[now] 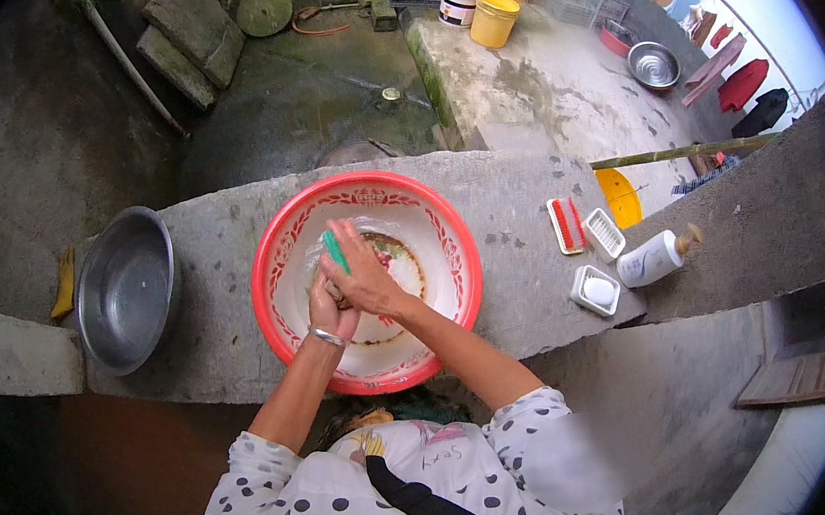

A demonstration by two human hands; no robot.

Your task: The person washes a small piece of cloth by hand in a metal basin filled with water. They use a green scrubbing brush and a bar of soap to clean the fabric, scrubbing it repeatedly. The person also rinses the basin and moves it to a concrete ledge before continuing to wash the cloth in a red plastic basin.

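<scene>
A white enamel-look basin (447, 299) with a red rim and red leaf patterns stands on the concrete ledge in front of me. Both hands are close together over its left half. My right hand (365, 267) presses a small green pad (335, 252), which looks like a scouring pad, against what lies between the hands. Below it, my left hand (327, 305), with a silver bangle at the wrist, has its fingers curled; the right hand largely hides what it holds. Something clear and shiny shows beside the fingers. A brownish ring marks the basin's bottom.
A grey metal basin (127, 293) leans at the ledge's left end. At the right sit a red brush (568, 226), white soap dishes (604, 235), one with white soap (598, 290), and a white pump bottle (649, 260). Buckets (494, 18) stand farther back.
</scene>
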